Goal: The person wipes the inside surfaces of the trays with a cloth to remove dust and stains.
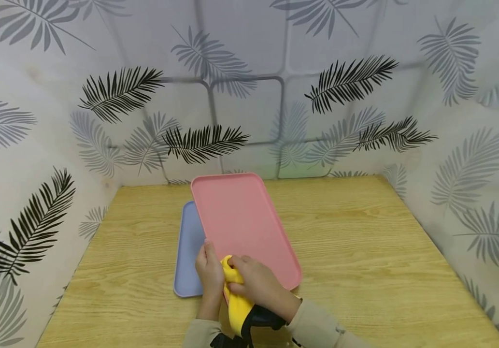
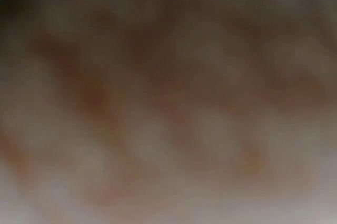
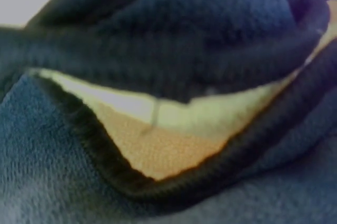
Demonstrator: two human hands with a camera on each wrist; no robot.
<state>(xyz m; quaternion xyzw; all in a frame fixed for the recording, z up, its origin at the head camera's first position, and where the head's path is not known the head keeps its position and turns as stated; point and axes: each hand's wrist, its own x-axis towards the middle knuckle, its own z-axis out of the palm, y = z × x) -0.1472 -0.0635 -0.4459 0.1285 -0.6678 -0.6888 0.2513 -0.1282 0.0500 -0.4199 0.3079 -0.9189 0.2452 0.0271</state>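
A pink tray (image 1: 241, 217) is held up at a tilt over the table in the head view. My left hand (image 1: 211, 276) grips it by its lower left edge, thumb lying along the rim. Bunched in my right hand (image 1: 261, 284) is a yellow cloth (image 1: 238, 311) with a dark reverse side and dark edging, at the tray's lower left corner. In the right wrist view, folds of the cloth's dark blue side (image 3: 237, 19) fill most of the picture. The left wrist view is only a close brownish blur.
A blue tray (image 1: 188, 261) lies on the wooden table (image 1: 362, 251), partly covered by the pink one. Leaf-patterned fabric (image 1: 249, 106) hangs behind the table and along both sides.
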